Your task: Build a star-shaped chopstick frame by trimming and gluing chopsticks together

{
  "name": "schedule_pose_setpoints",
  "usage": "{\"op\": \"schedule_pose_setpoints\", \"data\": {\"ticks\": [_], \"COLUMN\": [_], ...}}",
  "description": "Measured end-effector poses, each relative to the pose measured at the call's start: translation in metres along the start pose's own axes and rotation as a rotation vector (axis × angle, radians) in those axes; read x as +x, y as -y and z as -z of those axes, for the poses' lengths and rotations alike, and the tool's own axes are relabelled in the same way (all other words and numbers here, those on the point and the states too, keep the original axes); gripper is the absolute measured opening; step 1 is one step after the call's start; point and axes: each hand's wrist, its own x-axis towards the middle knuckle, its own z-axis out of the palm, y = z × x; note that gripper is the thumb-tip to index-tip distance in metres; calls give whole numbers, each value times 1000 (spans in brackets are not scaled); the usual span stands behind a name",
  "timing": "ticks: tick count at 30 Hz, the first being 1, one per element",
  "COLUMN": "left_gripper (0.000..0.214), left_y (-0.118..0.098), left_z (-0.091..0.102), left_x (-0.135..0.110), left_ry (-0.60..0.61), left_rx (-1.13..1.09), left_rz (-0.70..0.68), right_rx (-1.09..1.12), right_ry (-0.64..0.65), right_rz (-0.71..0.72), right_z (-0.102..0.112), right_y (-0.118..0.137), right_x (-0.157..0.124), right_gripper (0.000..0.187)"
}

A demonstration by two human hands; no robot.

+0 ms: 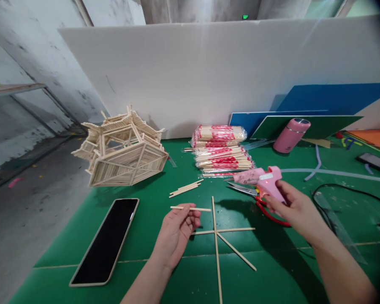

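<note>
Between thumb and fingers, my left hand (179,230) pinches a short wooden stick (199,209) held level over the table. My right hand (299,209) is wrapped round the handle of a pink hot glue gun (267,179), its nozzle pointing left and a clear glue stick trailing from its back. Below and between the hands lies a star-like frame of crossed wooden sticks (215,249), with one arm slanting to the lower right. Red-handled scissors (272,216) rest under the glue gun. A few loose cut sticks (186,188) lie beyond my left hand.
A model built of wooden sticks (129,156) stands at the back left. Bagged stick bundles (223,156) lie at the back centre, a pink bottle (291,135) to their right. A phone (106,240) lies at the left; a black cable (323,185) curves at the right.
</note>
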Motion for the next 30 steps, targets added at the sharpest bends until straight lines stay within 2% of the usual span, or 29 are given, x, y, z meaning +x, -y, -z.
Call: {"op": "schedule_pose_setpoints", "data": {"ticks": [2, 5, 10, 14, 16, 17, 18, 19, 22, 24, 26, 30], "left_gripper": [14, 14, 15, 14, 14, 13, 13, 13, 14, 14, 13, 13], "left_y": [1, 0, -3, -8, -8, -8, -7, -6, -1, 1, 2, -3], "left_z": [-1, -1, -2, -3, -3, -3, -3, -3, -5, -7, -10, -13], "left_x": [0, 0, 0, 0, 0, 0, 0, 0, -1, -3, -6, -7], "left_ry": [-5, -11, -19, -31, -24, -18, -13, -8, 5, 18, 28, 6], "left_rx": [18, 33, 63, 113, 141, 155, 170, 190, 276, 347, 417, 538], "left_rz": [-2, -4, -9, 1, 9, 14, 19, 24, 31, 18, -15, -79], "right_rx": [-168, -426, -504, -607, -628, -587, -474, -350, -275, -303, -378, -433], "right_ry": [-107, -158, -111, -248, -342, -399, -361, -221, 69, 211, 270, 369], "right_rz": [-45, -86, -147, -138, -65, 35, 156, 274, 424, 506, 570, 548], "right_z": [17, 38, 56, 55, 41, 31, 18, 3, -40, -62, -77, -89], "right_y": [-17, -44, -65, -59, -46, -37, -27, -16, 17, 34, 45, 55], "right_x": [10, 21, 25, 21, 13, 8, 1, -6, -25, -31, -31, -20], "right_gripper": [47, 47, 41, 48, 47, 41, 34, 28, 17, 15, 15, 13]}}
